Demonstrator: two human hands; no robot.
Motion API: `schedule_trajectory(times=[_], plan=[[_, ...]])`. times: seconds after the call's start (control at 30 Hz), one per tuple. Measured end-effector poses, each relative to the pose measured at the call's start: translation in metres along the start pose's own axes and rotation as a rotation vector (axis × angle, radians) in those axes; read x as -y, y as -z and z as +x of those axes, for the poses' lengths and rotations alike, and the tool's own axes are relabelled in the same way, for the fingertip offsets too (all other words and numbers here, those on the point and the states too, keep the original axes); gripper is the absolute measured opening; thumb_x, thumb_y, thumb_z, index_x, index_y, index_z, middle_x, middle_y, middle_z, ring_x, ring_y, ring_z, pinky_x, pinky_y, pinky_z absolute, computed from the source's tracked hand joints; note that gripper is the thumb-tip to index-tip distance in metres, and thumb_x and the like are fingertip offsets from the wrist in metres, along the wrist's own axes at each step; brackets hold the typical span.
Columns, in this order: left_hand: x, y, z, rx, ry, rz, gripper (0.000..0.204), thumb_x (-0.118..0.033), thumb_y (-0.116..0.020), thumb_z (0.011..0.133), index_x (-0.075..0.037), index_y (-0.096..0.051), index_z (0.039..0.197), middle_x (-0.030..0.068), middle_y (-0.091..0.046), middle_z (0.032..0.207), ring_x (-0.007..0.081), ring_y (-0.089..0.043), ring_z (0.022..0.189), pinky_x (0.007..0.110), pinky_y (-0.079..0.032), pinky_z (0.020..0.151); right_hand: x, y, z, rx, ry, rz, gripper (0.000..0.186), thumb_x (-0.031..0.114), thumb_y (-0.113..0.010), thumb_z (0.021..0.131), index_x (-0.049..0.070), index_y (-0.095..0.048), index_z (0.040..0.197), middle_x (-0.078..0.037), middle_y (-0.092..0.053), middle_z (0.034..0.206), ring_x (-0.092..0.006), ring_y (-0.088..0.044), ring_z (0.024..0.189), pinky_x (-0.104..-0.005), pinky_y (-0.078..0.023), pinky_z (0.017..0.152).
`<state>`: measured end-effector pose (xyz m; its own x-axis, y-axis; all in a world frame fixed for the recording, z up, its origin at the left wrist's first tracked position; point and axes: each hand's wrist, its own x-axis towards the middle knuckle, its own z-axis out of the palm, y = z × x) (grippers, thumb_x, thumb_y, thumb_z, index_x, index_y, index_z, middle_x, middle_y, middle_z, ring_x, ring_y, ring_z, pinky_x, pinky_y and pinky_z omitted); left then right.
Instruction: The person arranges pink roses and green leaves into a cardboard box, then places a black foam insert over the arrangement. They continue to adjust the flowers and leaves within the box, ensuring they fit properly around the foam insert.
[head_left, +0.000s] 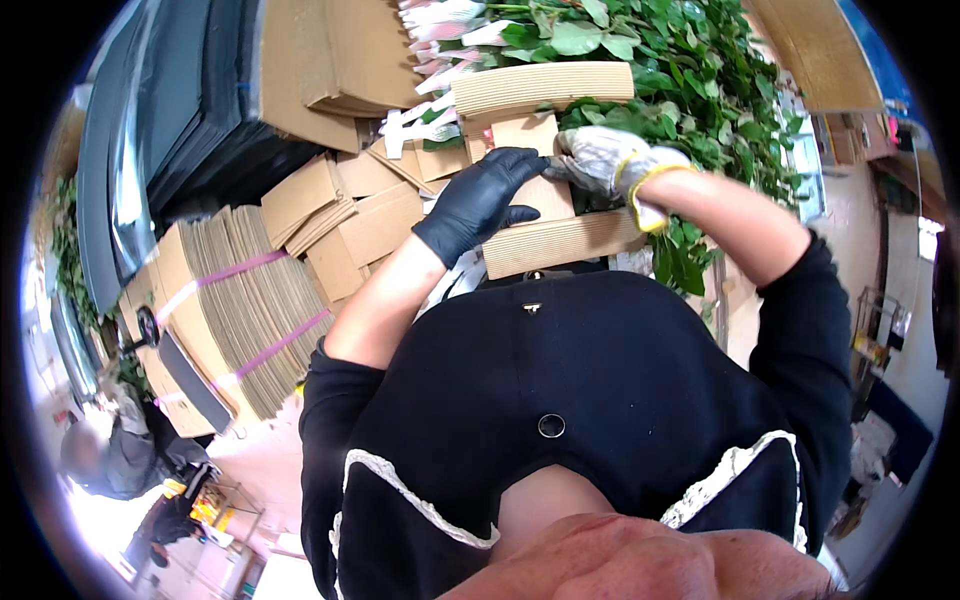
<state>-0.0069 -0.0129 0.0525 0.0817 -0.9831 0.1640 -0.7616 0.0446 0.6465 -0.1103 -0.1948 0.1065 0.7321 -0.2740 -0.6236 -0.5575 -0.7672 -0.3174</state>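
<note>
A corrugated cardboard wrap (pixel 547 196) lies in front of my chest, its ribbed far flap (pixel 545 88) and ribbed near flap (pixel 565 243) bent up on either side of a smooth middle panel. My left hand (pixel 482 200), in a black glove, rests on the panel with fingers stretched to the right and thumb apart. Opposite it, my right hand (pixel 605 163), in a pale knit glove with a yellow cuff, curls its fingers at the panel's right edge. The two hands' fingertips nearly meet. A little red shows beside the panel, largely covered.
Leafy green stems (pixel 680 85) spread beyond and right of the wrap. White-and-pink wrapped bundles (pixel 440 60) lie at the far side. To the left are loose cardboard pieces (pixel 370 225), a strapped cardboard stack (pixel 250 310) and dark upright sheets (pixel 190 110). Another person (pixel 115 450) is at the lower left.
</note>
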Motion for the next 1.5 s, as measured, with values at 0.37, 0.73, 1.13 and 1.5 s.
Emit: schedule_trajectory(times=[0.37,0.73,1.13,1.5], plan=[[-0.015,-0.01,-0.005,0.01,0.13,0.066,0.058,-0.012,-0.08,0.071,-0.001,-0.059,0.124,0.0179,-0.061,0.123,0.0352,-0.057,0.115,0.039,-0.048,0.097,0.008,0.009,-0.026,0.01,0.253,-0.329,0.032,0.041,-0.063,0.083,0.009,-0.067,0.087,-0.017,-0.068,0.077,-0.0374,-0.067,0.076,-0.0457,-0.053,0.069],[-0.049,-0.012,0.012,0.256,0.185,0.825,0.083,-0.035,-0.082,0.063,-0.006,-0.049,0.133,0.0127,-0.056,0.125,0.0288,-0.055,0.111,0.041,-0.046,0.089,-0.01,-0.041,-0.027,-0.587,0.35,-0.485,0.019,0.026,-0.063,0.075,0.013,-0.076,0.08,-0.009,-0.072,0.081,-0.0261,-0.069,0.079,-0.0445,-0.053,0.062],[0.011,-0.009,-0.002,0.012,0.012,0.308,0.075,-0.039,-0.084,0.065,-0.019,-0.06,0.133,0.0161,-0.043,0.149,0.0363,-0.053,0.111,0.044,-0.043,0.098,-0.036,-0.114,-0.105,-0.914,0.837,-0.38,0.047,0.038,-0.053,0.089,0.029,-0.051,0.135,-0.008,-0.046,0.14,-0.0363,-0.044,0.13,-0.0618,-0.031,0.11],[0.053,0.034,0.01,0.227,-0.22,-0.003,0.055,0.012,-0.054,0.079,-0.007,-0.058,0.13,0.016,-0.06,0.124,0.0331,-0.056,0.114,0.037,-0.046,0.098,0.008,-0.034,-0.033,-0.898,0.744,-0.43,0.01,0.023,-0.064,0.07,0.014,-0.059,0.07,-0.006,-0.059,0.067,-0.026,-0.061,0.061,-0.0407,-0.048,0.055]])
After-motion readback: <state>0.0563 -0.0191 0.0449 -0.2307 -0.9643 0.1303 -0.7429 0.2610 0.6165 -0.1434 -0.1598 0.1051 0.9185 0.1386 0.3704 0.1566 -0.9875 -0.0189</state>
